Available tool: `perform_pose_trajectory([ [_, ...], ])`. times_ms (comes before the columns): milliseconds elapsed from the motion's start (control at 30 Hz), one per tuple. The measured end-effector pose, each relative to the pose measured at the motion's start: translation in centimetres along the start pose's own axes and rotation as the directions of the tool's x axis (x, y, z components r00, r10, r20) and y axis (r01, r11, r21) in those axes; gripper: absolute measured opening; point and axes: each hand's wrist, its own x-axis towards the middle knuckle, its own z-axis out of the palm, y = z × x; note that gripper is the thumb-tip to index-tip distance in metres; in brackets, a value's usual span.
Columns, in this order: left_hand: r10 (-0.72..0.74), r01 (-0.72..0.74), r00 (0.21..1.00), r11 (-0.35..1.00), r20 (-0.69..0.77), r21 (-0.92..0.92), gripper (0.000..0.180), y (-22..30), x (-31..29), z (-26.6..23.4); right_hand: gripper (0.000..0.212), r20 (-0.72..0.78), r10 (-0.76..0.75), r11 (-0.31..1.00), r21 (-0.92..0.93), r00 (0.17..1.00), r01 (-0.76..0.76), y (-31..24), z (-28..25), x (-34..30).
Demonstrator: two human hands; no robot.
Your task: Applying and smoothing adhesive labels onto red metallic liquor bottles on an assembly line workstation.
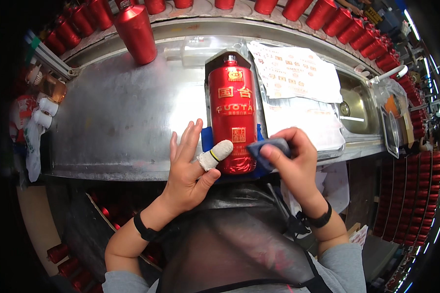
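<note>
The person's two hands stand apart, one on each side of a red bottle (233, 119), which lies on the near middle part of the metal bench (127, 117) with its neck toward the far side and its base toward the person.

The left hand (183, 171) comes in from the near left, forearm angled inward and away. Its fingers are spread loosely and grip nothing: the index finger, in a whitish finger sleeve (216, 155) with a yellow band, points right across the near left part of the bottle, while the thumb sticks out nearer the person and the other fingers point to the far side. Whether the sleeved fingertip presses on the bottle or hovers just over it, I cannot tell.

The right hand (298, 156) comes from the near right, bent inward at the wrist, its thumb and fingers closed on a blue-grey pad (277, 146). The pad's pointed end reaches left to the bottle's right edge, near its base. Each wrist wears a black band.

Blue cloth (207, 140) shows on both sides of the bottle. Printed paper (298, 71) lies to the far right, with a sink (352, 107) beyond it to the right; another red bottle stands far left.
</note>
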Motion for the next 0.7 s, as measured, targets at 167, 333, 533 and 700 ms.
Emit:
perform_pose_trajectory([
  [167, 0.049, -0.046, 0.998, 0.995, -0.032, 0.088, 0.036, 0.9, 2.8, -0.4, 0.021, -0.081, 0.053, 0.994, 0.102, 0.995, -0.045, 0.8, -0.9, -0.4],
  [333, 0.126, -0.116, 0.992, 0.967, -0.027, 0.227, 0.032, 2.1, 4.8, -1.0, 0.021, -0.065, 0.018, 0.999, -0.034, 0.998, -0.021, 2.2, -1.6, 0.1],
  [533, 0.181, -0.184, 0.983, 0.976, 0.041, 0.118, 0.03, 2.0, 3.5, -1.6, 0.02, -0.028, 0.107, 0.974, 0.202, 0.994, -0.1, 2.2, -2.5, 0.2],
  [700, -0.124, 0.028, 0.925, 0.965, -0.358, -0.261, 0.036, 0.7, 8.1, -3.0, 0.016, 0.142, 0.21, 0.972, 0.08, 0.967, -0.222, 3.7, -4.1, 0.4],
])
